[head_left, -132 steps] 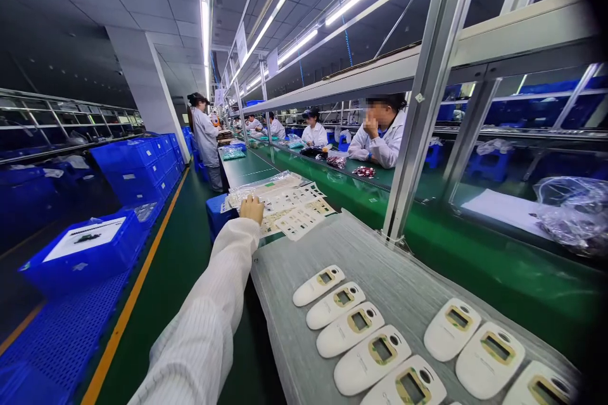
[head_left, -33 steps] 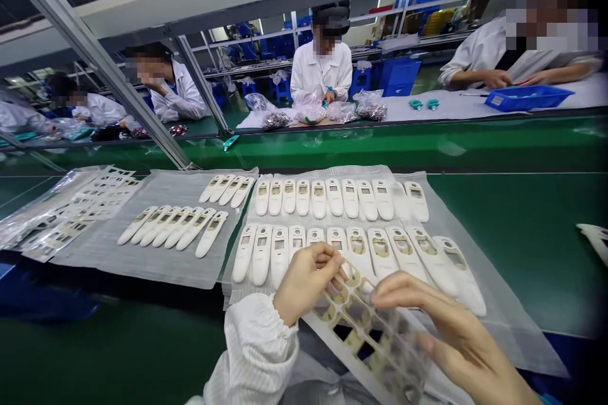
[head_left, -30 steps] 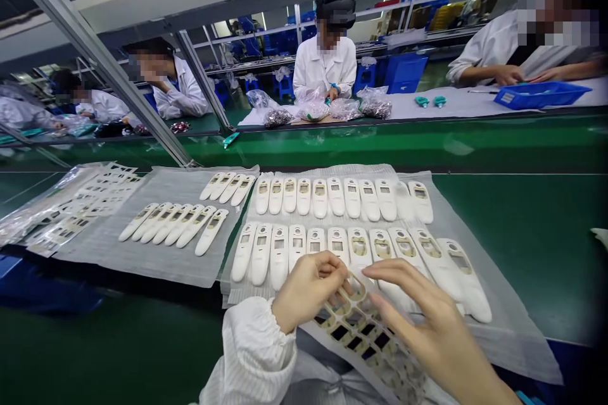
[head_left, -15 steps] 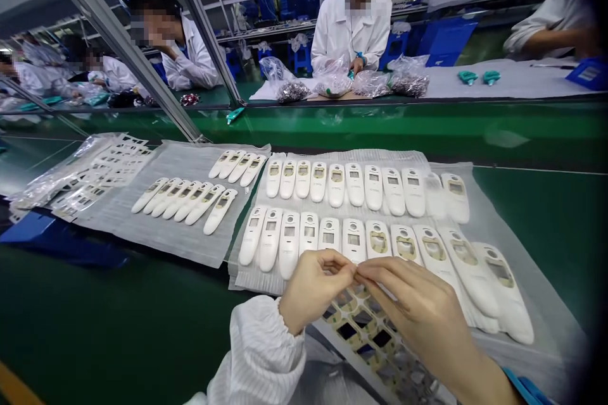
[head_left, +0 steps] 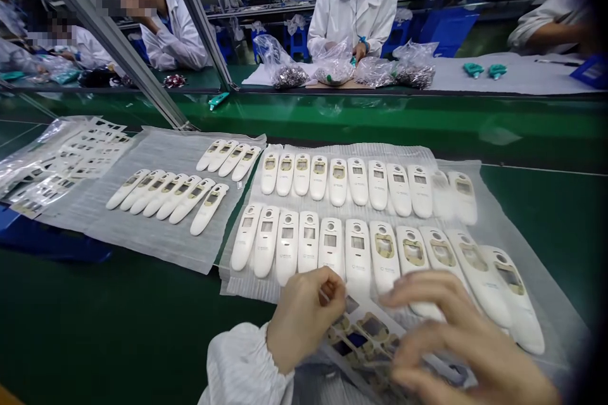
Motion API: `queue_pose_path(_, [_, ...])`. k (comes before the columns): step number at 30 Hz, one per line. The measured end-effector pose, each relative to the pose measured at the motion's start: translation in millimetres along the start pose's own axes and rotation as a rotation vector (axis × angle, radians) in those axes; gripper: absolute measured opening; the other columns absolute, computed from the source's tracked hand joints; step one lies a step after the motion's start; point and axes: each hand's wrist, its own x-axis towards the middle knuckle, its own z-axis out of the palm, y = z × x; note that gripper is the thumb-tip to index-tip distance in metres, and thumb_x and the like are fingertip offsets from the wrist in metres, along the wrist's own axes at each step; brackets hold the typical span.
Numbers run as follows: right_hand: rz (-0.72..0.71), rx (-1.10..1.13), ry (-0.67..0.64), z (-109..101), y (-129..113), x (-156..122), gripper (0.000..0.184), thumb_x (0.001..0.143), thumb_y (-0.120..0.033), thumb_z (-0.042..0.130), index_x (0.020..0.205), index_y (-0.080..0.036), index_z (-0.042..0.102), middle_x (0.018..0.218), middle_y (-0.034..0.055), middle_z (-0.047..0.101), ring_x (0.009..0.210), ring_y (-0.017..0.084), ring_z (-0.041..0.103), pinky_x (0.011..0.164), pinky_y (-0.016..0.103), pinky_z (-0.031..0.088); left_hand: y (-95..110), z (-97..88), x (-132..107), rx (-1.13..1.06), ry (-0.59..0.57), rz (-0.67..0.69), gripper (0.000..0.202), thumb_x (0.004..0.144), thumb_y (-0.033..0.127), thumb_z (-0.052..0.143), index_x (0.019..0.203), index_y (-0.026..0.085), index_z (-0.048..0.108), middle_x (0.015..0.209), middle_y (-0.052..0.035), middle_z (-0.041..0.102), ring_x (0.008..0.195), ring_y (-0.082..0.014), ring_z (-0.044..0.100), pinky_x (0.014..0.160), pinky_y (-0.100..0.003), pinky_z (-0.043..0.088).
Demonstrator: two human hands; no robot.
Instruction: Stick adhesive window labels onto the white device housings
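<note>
The view is taken from a head-worn camera, angled forward and down over a green conveyor bench point(head_left: 536, 234), close above the left hand point(head_left: 304, 319) and right hand point(head_left: 456, 335) at the lower edge of the frame, with a far workbench point(head_left: 513, 73) along the top.

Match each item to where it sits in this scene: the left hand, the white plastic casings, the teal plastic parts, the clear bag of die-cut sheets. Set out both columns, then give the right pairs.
Things:
1. left hand
2. white plastic casings
3. teal plastic parts
4. clear bag of die-cut sheets

Places:
A. On the white-covered far bench
B. At the far left of the green bench top
C. At the edge of the die-cut sheet
D. In rows on white mesh sheets

Pairs: 1-C, 2-D, 3-A, 4-B
</note>
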Motion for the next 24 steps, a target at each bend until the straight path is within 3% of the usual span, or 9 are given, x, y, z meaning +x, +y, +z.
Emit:
queue_pose_path(3, [0.487,0.173,-0.088,-12.5,25.1,29.0,0.027,0.08,-0.051,0.06,0.068,-0.028,0.067,0.131,0.001,0.052,0.115,0.033,0.051,0.09,0.052,0.047,-3.2,3.1,-7.2,0.154,0.03,0.217,0.011,0.083,0.016,0.046,0.075,0.018,0.053,0.072,-0.0022,0.06,0.066,-0.0153,0.055,0.058,-0.026,0.045])
queue_pose_path(6, [0.69,0.323,-0.092,-13.1,55.5,60.6,0.03,0.076,-0.053,0.064,0.065,-0.025,0.067,0.136,0.0025,0.049,0.12,0.037,0.047,0.092,0.052,0.045,-8.6,9.3,-9.6,0.246,0.109,0.447,0.013,0.083,0.008,0.043,0.081,0.019,0.049,0.084,-0.0037,0.062,0.081,-0.0186,0.055,0.066,-0.03,0.048])
queue_pose_path(9, [0.703,0.373,-0.068,-2.3,74.5,75.3,0.031,0.073,-0.052,0.068,0.062,-0.023,0.068,0.131,0.0066,0.054,0.119,0.037,0.048,0.095,0.051,0.042,-13.9,14.7,-9.0,0.33,0.183,0.561,0.018,0.081,0.003,0.045,0.085,0.02,0.046,0.104,-0.005,0.066,0.092,-0.0219,0.054,0.07,-0.034,0.051])
queue_pose_path(12, [0.697,0.343,-0.017,9.4,78.7,73.4,0.028,0.074,-0.05,0.067,0.065,-0.023,0.07,0.129,0.0063,0.056,0.12,0.035,0.047,0.098,0.052,0.038,-16.1,19.1,-7.1,0.384,0.212,0.606,0.017,0.081,0.003,0.046,0.084,0.02,0.044,0.118,-0.0057,0.063,0.094,-0.0227,0.053,0.07,-0.035,0.052])
queue_pose_path(18, [0.623,0.242,0.104,20.6,76.5,59.9,0.023,0.076,-0.045,0.066,0.066,-0.025,0.069,0.123,0.0042,0.059,0.12,0.033,0.046,0.101,0.053,0.031,-15.0,27.7,-2.5,0.446,0.213,0.609,0.017,0.081,0.002,0.045,0.083,0.019,0.043,0.124,-0.0073,0.06,0.096,-0.0222,0.054,0.072,-0.034,0.054])
queue_pose_path(24, [0.595,0.242,0.142,27.7,80.1,52.6,0.02,0.077,-0.044,0.067,0.07,-0.026,0.068,0.12,0.0023,0.06,0.118,0.029,0.047,0.102,0.051,0.031,-14.5,29.2,-1.1,0.515,0.224,0.61,0.016,0.081,0.003,0.044,0.08,0.018,0.042,0.128,-0.0092,0.058,0.097,-0.0218,0.056,0.072,-0.034,0.056])
